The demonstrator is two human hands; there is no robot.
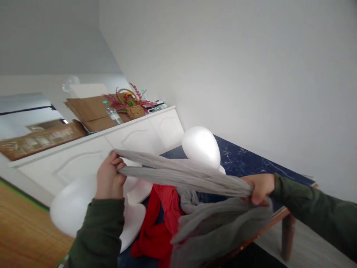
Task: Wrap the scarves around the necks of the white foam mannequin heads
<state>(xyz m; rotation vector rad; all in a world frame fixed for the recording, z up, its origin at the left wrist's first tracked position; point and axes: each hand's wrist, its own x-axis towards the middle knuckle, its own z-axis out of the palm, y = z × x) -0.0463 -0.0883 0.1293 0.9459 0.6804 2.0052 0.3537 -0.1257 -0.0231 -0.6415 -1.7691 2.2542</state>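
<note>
Grey cloth [184, 175]: taut before foam head [201, 147], tail hanging.
Left hand [109, 178]: grip pinches its end, left of head.
Right hand [259, 188]: grip fisted round it, right of head.
Progress: probably midway; head bare.

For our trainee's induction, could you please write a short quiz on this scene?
1. True or false: the left hand and the right hand both grip the grey scarf.
2. The cloth lying below the scarf is: A) red, B) yellow, C) blue.
3. Fill in: the wicker basket on the white cabinet holds ____.
Key: 1 true; 2 A; 3 flowers.
</note>
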